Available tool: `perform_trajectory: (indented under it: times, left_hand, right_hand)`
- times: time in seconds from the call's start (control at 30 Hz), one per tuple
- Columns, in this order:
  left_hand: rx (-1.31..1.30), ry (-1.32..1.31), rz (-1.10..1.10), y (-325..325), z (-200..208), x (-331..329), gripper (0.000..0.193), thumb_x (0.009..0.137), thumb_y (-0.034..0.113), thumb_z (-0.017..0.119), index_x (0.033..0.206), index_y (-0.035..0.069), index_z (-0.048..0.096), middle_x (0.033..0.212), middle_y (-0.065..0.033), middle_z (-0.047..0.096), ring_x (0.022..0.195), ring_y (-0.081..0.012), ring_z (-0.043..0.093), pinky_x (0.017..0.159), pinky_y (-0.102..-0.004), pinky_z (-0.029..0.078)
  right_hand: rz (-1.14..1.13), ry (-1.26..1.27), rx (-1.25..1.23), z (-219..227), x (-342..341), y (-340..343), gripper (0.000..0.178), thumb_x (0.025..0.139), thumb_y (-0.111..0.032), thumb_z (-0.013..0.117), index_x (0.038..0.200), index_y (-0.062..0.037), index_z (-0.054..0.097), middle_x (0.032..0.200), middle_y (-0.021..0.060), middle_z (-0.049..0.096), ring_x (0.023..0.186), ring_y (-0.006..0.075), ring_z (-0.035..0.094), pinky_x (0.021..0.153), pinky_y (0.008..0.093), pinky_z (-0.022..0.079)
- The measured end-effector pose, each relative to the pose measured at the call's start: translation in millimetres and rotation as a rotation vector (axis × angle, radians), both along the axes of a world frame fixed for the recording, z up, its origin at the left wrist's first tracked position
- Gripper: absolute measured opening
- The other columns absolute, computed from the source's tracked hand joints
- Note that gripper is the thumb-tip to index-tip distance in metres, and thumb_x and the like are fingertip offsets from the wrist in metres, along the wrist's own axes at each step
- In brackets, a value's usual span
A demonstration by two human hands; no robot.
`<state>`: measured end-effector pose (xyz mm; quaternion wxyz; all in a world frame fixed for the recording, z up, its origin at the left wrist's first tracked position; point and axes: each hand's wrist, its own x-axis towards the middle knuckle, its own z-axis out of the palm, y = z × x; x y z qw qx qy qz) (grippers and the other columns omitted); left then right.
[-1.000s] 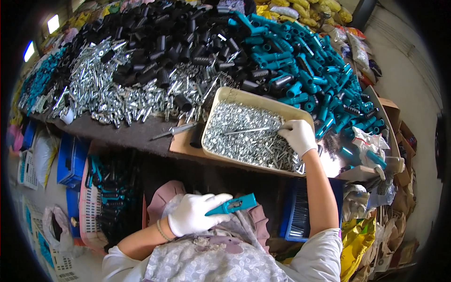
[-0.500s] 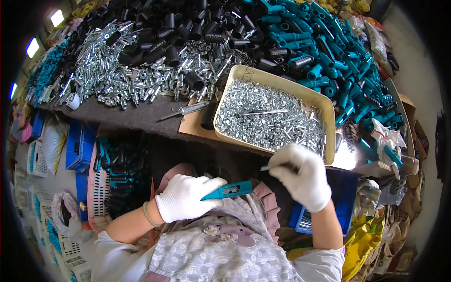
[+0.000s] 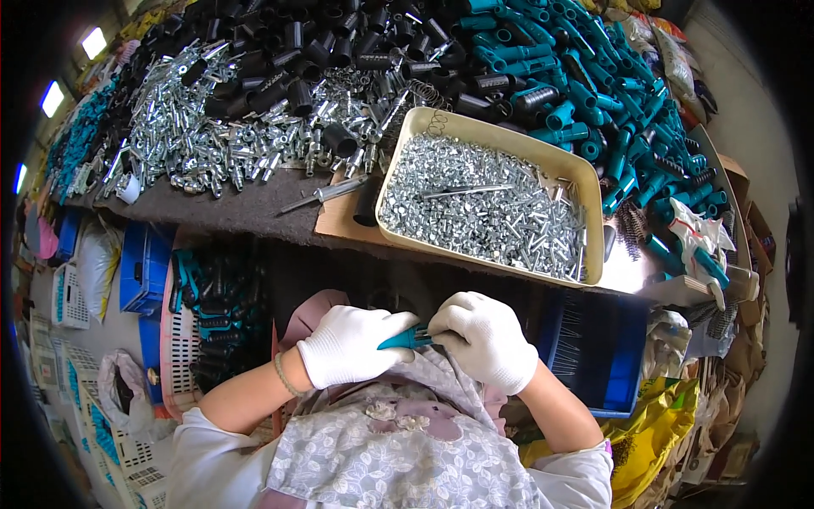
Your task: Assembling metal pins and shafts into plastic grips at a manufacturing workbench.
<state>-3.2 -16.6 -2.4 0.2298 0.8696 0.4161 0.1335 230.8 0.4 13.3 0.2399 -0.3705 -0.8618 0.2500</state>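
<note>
My gloved left hand [image 3: 356, 343] is closed around a teal plastic tubular handle [image 3: 403, 340] with a cut-out in its side, held low over my lap. At the handle's right end, my gloved right hand [image 3: 483, 339] has its fingers pinched together against it. Those fingers hide whatever is between them. Beyond both hands, a cream tray [image 3: 500, 265] full of small silver metal pieces sits at the bench edge. A slim metal rod [image 3: 466, 192] lies on top of the pieces.
Behind the tray are heaps of silver metal fittings [image 3: 229, 148], black sleeves [image 3: 280, 93] and teal handles [image 3: 560, 114]. A pointed metal tool [image 3: 326, 195] lies left of the tray. Below stand a pink basket [image 3: 180, 356] and a blue bin [image 3: 623, 373].
My right hand has moved left and down from beside the tray to the teal handle's end. The small metal piece in its fingers is now hidden. My left hand keeps its hold.
</note>
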Motion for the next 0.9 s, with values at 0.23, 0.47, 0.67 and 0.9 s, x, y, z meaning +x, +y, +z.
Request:
perform_trajectory:
  times: [0.23,0.47,0.67,0.9]
  left_hand:
    - [-0.040,-0.100,0.022,-2,-3,0,0.038,0.087,0.038,0.068,0.116,0.014,0.064,0.081,-0.0115,0.070,0.073,-0.0307,0.070,0.063,-0.0428,0.055]
    - [-0.028,-0.082,0.013,-11,0,-4,0.035,0.087,0.039,0.068,0.108,0.012,0.063,0.077,-0.0110,0.067,0.068,-0.0319,0.069,0.059,-0.0434,0.055]
    - [0.098,-0.088,-0.076,-18,1,-10,0.041,0.086,0.040,0.068,0.116,0.013,0.063,0.073,-0.0062,0.064,0.060,-0.0264,0.068,0.052,-0.0390,0.054]
    - [0.164,-0.170,-0.069,-12,8,-17,0.042,0.081,0.030,0.073,0.117,0.010,0.064,0.085,-0.0063,0.064,0.072,-0.0249,0.067,0.063,-0.0354,0.054]
  right_hand:
    - [0.085,-0.430,0.372,19,-27,-19,0.011,0.075,-0.015,0.064,0.081,-0.0057,0.062,0.077,0.0081,0.054,0.072,0.0261,0.059,0.063,0.0381,0.051]
    - [0.052,-0.280,-0.070,17,-15,12,0.031,0.079,-0.032,0.073,0.093,-0.0047,0.072,0.083,0.0170,0.067,0.078,0.0380,0.066,0.076,0.0441,0.055]
    - [0.244,-0.262,-0.870,-3,-11,29,0.049,0.080,-0.033,0.077,0.112,0.0027,0.070,0.088,0.0208,0.072,0.078,0.0248,0.069,0.074,0.0348,0.054]
    - [0.051,-0.289,-0.457,18,-28,9,0.051,0.083,-0.050,0.073,0.091,0.0011,0.072,0.075,0.0229,0.067,0.074,0.0368,0.069,0.068,0.0418,0.054]
